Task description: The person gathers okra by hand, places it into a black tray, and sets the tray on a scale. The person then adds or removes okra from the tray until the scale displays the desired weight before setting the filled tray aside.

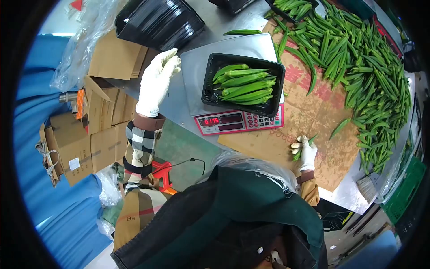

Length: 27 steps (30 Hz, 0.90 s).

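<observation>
On the metal plate of a scale (192,80) sits a black tray (208,92) holding several green okra pods (246,85). The scale's red display reads 0.175. My left hand (157,80), in a white glove, is raised left of the scale with its fingers curved and nothing visible in them. My right hand (307,152), also gloved, is low over the brown cardboard sheet (268,143), its fingers closed around some green okra. A large heap of okra (371,85) spreads along the right side.
Stacked black trays (161,22) stand at the upper left, and another tray of okra (293,9) at the top. Cardboard boxes (71,143) are at the left. A brush (367,188) lies at the lower right; a red stool (162,174) stands below.
</observation>
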Available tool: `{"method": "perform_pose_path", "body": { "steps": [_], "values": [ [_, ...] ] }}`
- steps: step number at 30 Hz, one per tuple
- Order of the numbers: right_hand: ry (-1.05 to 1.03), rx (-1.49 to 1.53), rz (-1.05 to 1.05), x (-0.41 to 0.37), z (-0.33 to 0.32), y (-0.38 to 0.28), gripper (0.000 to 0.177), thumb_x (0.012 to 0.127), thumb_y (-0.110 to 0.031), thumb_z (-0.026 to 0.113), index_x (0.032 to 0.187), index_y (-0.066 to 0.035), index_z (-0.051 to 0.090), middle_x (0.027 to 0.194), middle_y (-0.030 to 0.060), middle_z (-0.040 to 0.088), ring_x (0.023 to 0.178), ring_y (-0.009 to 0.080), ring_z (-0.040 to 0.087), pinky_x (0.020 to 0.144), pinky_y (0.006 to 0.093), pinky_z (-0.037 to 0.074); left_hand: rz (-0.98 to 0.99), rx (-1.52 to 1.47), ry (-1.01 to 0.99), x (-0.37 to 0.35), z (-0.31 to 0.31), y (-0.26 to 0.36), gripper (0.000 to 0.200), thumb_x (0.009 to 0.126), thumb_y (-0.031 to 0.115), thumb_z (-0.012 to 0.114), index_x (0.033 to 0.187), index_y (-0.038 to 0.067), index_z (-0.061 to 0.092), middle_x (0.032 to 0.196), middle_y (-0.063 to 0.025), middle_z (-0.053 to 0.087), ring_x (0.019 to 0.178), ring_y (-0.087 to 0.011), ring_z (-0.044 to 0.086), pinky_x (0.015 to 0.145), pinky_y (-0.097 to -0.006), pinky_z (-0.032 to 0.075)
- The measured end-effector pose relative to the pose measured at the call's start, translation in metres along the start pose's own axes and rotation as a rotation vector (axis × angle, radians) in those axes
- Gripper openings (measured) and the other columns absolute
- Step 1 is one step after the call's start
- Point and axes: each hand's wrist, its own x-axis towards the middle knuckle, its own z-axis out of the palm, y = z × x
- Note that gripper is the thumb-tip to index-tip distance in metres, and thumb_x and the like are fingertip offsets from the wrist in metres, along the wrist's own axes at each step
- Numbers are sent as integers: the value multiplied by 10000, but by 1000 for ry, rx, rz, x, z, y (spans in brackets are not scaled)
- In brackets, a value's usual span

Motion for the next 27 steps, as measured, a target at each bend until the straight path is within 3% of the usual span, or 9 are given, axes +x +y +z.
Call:
{"method": "perform_pose_path", "body": {
  "steps": [11, 17, 21, 25, 26, 27],
  "values": [
    [1, 12, 2, -2, 0, 0, 281, 1049, -236, 558, 962, 11, 660, 681, 151, 708, 429, 158, 575, 406, 257, 446, 12, 23, -51, 8, 12, -4, 334, 1023, 140, 607, 1317, -19, 610, 1139, -76, 688, 1017, -119, 651, 877, -266, 539],
    [8, 6, 16, 0, 0, 1, 287, 1054, -244, 547, 964, 3, 662, 678, 149, 709, 421, 159, 574, 394, 260, 444, -8, 34, -72, 3, 16, -2, 342, 1018, 139, 611, 1325, -12, 607, 1127, -77, 692, 999, -111, 649, 866, -260, 535],
    [-9, 8, 15, 2, -2, 4, 287, 1055, -243, 545, 955, 1, 659, 679, 153, 709, 420, 162, 576, 396, 263, 449, -23, 46, -96, -1, 25, -9, 401, 967, 181, 682, 1307, -20, 613, 1098, -86, 717, 919, -123, 666, 817, -262, 536],
    [-11, -33, 10, -2, -1, -3, 288, 1053, -245, 546, 946, -1, 655, 680, 154, 709, 422, 169, 582, 401, 267, 457, -77, 406, -278, -10, 48, -8, 515, 925, 219, 733, 1343, -32, 567, 1083, -121, 717, 958, -157, 667, 875, -317, 536],
    [-16, -21, 26, 0, -2, -3, 289, 1050, -251, 550, 938, -5, 652, 676, 149, 707, 424, 171, 587, 400, 272, 460, -31, 58, -347, -13, 62, -25, 491, 909, 202, 726, 1313, -36, 580, 1084, -131, 713, 1000, -161, 653, 907, -321, 520],
    [-15, -21, 31, 1, -3, 0, 288, 1047, -255, 554, 932, -9, 650, 670, 145, 704, 424, 170, 588, 395, 274, 457, -19, 108, -367, -13, 68, -37, 453, 903, 183, 711, 1281, -38, 593, 1075, -128, 710, 998, -160, 645, 901, -317, 515]
  ]
}}
